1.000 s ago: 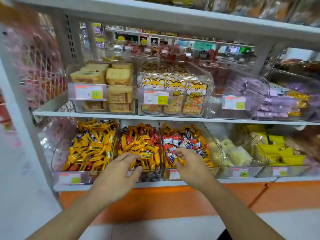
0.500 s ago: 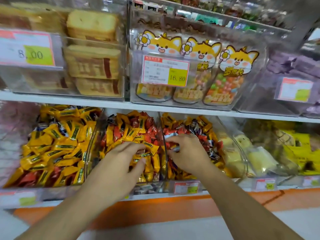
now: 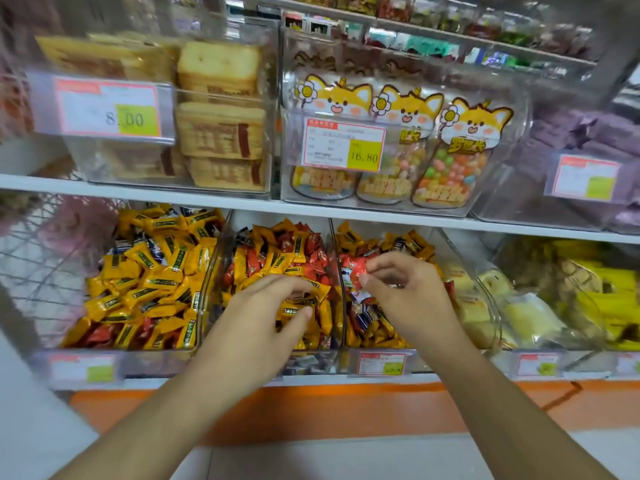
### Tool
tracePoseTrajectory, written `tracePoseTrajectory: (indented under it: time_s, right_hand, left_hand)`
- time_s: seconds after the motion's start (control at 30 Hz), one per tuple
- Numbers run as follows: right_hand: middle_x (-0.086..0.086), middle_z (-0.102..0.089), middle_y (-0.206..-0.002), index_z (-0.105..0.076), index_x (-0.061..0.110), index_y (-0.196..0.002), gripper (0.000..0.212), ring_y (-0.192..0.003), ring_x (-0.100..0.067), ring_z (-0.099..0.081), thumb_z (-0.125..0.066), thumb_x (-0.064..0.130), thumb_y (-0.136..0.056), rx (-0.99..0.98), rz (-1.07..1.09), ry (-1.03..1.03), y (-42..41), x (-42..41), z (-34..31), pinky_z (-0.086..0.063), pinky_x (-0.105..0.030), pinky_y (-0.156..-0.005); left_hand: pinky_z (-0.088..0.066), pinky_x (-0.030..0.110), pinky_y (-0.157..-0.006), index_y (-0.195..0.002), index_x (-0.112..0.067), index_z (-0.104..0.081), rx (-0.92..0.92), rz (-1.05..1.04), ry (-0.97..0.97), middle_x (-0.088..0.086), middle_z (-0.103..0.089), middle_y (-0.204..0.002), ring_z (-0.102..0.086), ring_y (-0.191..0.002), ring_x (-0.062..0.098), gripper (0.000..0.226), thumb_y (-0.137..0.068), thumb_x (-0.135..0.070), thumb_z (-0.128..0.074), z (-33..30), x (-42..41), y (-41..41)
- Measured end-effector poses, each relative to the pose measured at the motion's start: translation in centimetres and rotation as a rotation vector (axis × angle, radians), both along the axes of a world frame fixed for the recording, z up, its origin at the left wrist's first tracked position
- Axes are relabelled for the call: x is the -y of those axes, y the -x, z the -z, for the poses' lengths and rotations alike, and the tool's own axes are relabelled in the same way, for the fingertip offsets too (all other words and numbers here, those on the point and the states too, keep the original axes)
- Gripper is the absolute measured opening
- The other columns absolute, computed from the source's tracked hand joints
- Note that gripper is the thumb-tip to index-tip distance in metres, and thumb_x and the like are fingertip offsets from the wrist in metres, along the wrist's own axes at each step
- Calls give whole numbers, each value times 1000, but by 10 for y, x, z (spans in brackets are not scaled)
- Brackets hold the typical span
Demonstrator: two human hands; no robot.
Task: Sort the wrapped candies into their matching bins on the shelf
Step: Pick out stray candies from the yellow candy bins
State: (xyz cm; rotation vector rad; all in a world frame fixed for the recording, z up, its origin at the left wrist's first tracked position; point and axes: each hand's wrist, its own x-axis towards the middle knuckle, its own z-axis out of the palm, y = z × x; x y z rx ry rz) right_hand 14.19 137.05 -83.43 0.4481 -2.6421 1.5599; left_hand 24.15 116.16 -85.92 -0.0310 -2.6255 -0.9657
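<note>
Three clear bins of wrapped candies stand on the lower shelf. The left bin [image 3: 204,271] holds mostly yellow candies with some red ones low at its front. Yellow and red candies are mixed in the middle bin [image 3: 334,258]. The right bin [image 3: 460,268] holds red, blue and yellow ones. My left hand [image 3: 256,323] reaches into the middle bin, fingers and thumb closing around a yellow candy [image 3: 294,308]. My right hand [image 3: 405,292] is over the right bin and pinches a red candy [image 3: 358,268] between thumb and fingertips.
The upper shelf [image 3: 173,194] carries clear boxes of toast packs [image 3: 221,133] and fox-topped sweet bags [image 3: 446,157], each with a price tag. Pale and yellow packets [image 3: 540,299] fill bins further right. A wire basket [image 3: 38,265] stands at the left. An orange strip runs below.
The camera has moved closer to the shelf. My right hand has lifted a red candy out of the right bin. My left hand has reached deeper into the middle bin onto a yellow candy.
</note>
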Motion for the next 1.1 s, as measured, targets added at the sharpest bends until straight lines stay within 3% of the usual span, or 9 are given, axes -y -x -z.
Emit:
tracePoseTrajectory:
  time_s: [0.07, 0.2, 0.33, 0.43, 0.6, 0.7, 0.87, 1.0, 1.1]
  right_hand:
    - [8, -77, -89, -74, 27, -95, 5, -85, -3, -71, -77, 23, -93, 110, -116, 135, -22, 8, -13, -51, -24, -78]
    - [2, -79, -90, -78, 25, -100, 9, -82, -9, -72, -78, 24, -91, 220, -231, 201, -47, 32, -17, -58, -38, -84]
    - [7, -79, -98, -79, 28, -105, 13, -94, -7, -74, -77, 23, -93, 242, -300, 180, -51, 51, -14, -55, -25, -80]
    - [11, -78, -99, -76, 31, -111, 16, -95, -1, -72, -75, 27, -95, 226, -307, 136, -48, 63, -12, -55, -17, -78]
    - [17, -75, -100, -72, 37, -110, 13, -99, 2, -68, -71, 34, -98, 156, -238, 47, -34, 70, -1, -52, -22, -88]
    - [19, -73, -104, -71, 40, -111, 14, -103, 2, -65, -69, 32, -100, 92, -186, 0, -24, 60, 5, -52, -23, -91]
    - [16, -65, -112, -68, 31, -115, 16, -103, 3, -61, -62, 21, -104, -22, -46, -111, 9, 26, 10, -53, -23, -95]
    - [12, -67, -113, -67, 25, -124, 25, -100, -3, -62, -62, 13, -103, -120, 61, -297, 36, 8, 12, -55, -29, -95]
    - [3, -72, -118, -66, 22, -134, 32, -94, -11, -68, -61, 16, -103, -163, 51, -416, 55, 7, 15, -58, -26, -82]
  left_hand:
    - [-45, 14, -97, -137, -44, -54, -2, 10, -38, -30, -55, -126, -50, -116, -14, 43, -96, -45, -65, -4, -3, -4]
    - [-42, 5, -83, -135, -43, -57, 12, -49, -54, -34, -55, -105, -55, -99, -10, 46, -92, -47, -70, -12, -1, -16]
    - [-54, 20, -81, -123, -37, -66, 32, -118, -54, -26, -65, -87, -61, -91, -7, 30, -94, -39, -71, -18, 23, -29]
    - [-58, 34, -84, -129, -37, -63, 59, -270, 89, -18, -67, -105, -63, -97, 4, 35, -95, -44, -67, -17, 56, -36]
    - [-47, 44, -110, -154, -26, -44, 169, -431, 232, 4, -47, -154, -46, -140, 28, 68, -92, -40, -70, -14, 104, -41]
    - [-39, 40, -117, -160, -33, -28, 180, -351, 223, -6, -29, -164, -32, -149, 20, 76, -94, -46, -64, -16, 94, -38]
    - [-34, 25, -116, -154, -46, -33, 63, -147, 107, -31, -25, -157, -34, -144, 2, 60, -99, -49, -56, -18, 58, -20]
    - [-28, 16, -113, -151, -50, -36, 34, -54, 57, -39, -26, -152, -31, -141, -7, 54, -99, -51, -52, -9, 38, -5]
    - [-30, 20, -115, -149, -50, -38, 30, -31, 57, -38, -28, -151, -32, -141, -6, 51, -100, -52, -50, -5, 27, 6]
